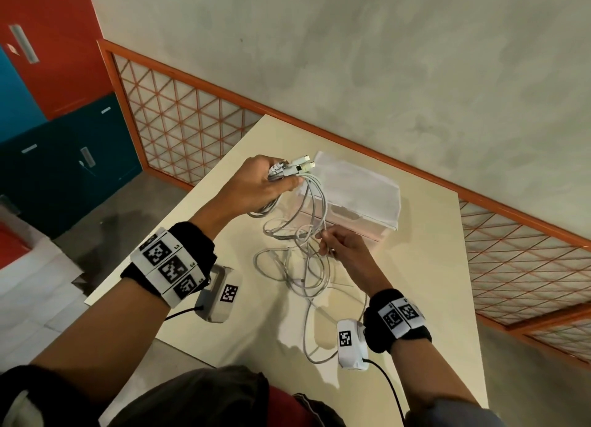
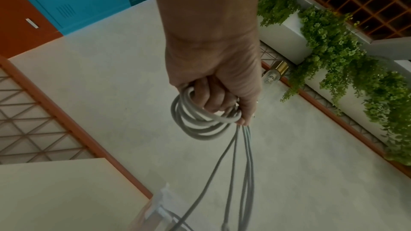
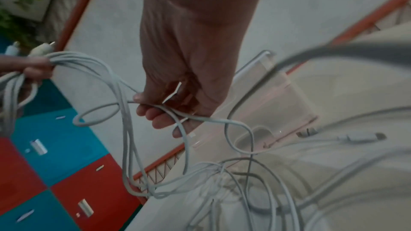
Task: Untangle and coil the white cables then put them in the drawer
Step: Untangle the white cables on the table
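My left hand (image 1: 256, 187) is raised above the table and grips a bundle of white cables (image 1: 307, 260), with several plug ends (image 1: 299, 166) sticking out past the fingers. In the left wrist view the hand (image 2: 218, 101) holds small coiled loops (image 2: 200, 122), and strands hang down from it. My right hand (image 1: 339, 244), lower and nearer, pinches one strand (image 3: 200, 118) between thumb and fingers (image 3: 146, 111). The rest of the cables lie tangled on the cream table (image 1: 415, 282). A translucent drawer box (image 1: 361, 193) stands just behind both hands.
The table's left edge (image 1: 179, 203) drops to the floor. An orange lattice railing (image 1: 179, 119) runs behind the table, with red and teal lockers (image 1: 57, 75) at the left. A loose plug end (image 3: 360, 137) lies on the table by the drawer box.
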`<state>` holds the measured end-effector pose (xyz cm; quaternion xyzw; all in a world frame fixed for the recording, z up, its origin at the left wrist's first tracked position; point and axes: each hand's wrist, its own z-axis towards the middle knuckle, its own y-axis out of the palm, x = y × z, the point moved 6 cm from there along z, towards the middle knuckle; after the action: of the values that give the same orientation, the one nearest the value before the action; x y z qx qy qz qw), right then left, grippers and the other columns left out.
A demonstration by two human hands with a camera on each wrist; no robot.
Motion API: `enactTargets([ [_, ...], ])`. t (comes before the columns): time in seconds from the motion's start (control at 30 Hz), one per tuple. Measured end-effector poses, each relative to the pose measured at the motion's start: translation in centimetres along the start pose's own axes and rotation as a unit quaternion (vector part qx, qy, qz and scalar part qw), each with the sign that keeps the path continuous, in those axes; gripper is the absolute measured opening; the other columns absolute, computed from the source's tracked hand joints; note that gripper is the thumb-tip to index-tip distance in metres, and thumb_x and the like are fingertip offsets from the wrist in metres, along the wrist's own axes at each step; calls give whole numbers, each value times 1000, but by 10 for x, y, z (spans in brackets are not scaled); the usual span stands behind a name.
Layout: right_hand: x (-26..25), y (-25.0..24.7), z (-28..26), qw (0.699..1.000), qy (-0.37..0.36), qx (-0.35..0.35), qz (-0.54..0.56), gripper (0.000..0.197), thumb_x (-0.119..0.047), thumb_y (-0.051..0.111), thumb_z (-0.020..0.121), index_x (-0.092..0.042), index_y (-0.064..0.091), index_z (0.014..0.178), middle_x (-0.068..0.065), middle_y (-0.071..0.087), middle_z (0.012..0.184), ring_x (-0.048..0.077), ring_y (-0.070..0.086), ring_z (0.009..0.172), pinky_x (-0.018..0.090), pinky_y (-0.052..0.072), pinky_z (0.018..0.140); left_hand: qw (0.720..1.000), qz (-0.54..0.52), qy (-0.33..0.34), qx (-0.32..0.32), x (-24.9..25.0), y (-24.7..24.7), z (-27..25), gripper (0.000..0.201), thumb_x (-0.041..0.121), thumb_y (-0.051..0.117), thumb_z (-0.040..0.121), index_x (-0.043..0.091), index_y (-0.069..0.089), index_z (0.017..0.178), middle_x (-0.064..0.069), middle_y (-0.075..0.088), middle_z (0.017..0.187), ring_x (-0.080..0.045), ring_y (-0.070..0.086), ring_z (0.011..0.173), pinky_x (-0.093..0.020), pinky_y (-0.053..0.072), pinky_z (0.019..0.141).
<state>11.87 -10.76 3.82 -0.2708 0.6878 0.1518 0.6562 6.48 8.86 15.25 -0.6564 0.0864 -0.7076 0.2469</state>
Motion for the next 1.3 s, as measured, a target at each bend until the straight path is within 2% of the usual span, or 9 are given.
enactTargets([
  [0.2,19,-6,8,983,43,-3,-180,9,-13,61,91,-4,61,89,-3,65,81,2,59,66,18,50,58,999,-38,27,9,9,4,-3,34,35,65,84,1,65,81,-20,53,62,-17,44,55,-29,33,56],
  [0.33,34,-2,8,933,38,-40,-356,13,-13,65,86,-2,64,81,12,66,84,19,56,73,14,39,62,995,-78,59,13,23,6,-8,31,25,64,88,-3,60,75,3,39,50,-7,30,42,-23,24,44],
  [0.47,39,5,7,907,77,-78,-407,14,-14,66,84,0,67,89,10,63,83,16,53,81,22,34,67,994,-89,64,4,28,15,-14,23,25,63,89,9,61,71,10,36,45,-6,28,40,-21,23,42],
  [0.6,22,2,9,964,93,-58,-241,63,-14,85,66,-11,45,115,4,51,112,19,54,92,19,46,71,996,-61,52,-27,30,16,-18,26,26,62,89,17,56,66,9,40,48,-7,33,43,-20,26,45],
  [0.73,-34,4,10,992,-42,-10,-116,100,-28,89,60,-36,26,137,-2,31,149,18,43,128,38,44,101,994,-31,26,-97,33,18,-20,24,27,63,88,20,57,66,14,47,41,0,38,39,-13,28,43],
  [0.83,-70,11,12,994,-103,14,-29,68,-9,78,75,-25,45,132,-3,57,127,4,60,111,28,48,94,984,-33,32,-172,38,29,-26,13,24,62,89,14,67,84,13,54,50,1,42,42,-10,30,45],
  [0.93,-77,21,13,994,-90,-5,-63,9,-9,64,87,-12,68,95,4,72,90,7,68,83,29,51,82,977,-80,56,-188,46,30,-31,11,20,60,91,15,68,86,13,60,61,2,48,52,-10,35,53],
  [1.1,-27,22,13,987,-10,-43,-154,37,-32,67,87,-19,60,53,-2,65,52,20,71,72,30,51,79,985,-107,97,-93,49,7,-27,25,22,57,92,27,64,68,12,38,55,-5,34,50,-17,28,52],
  [1.3,17,2,3,971,39,8,-236,44,-45,61,87,-20,60,52,1,64,52,4,57,52,23,44,64,995,-99,12,-28,16,0,-18,27,23,55,93,18,56,67,13,38,43,-1,30,39,-12,26,41],
])
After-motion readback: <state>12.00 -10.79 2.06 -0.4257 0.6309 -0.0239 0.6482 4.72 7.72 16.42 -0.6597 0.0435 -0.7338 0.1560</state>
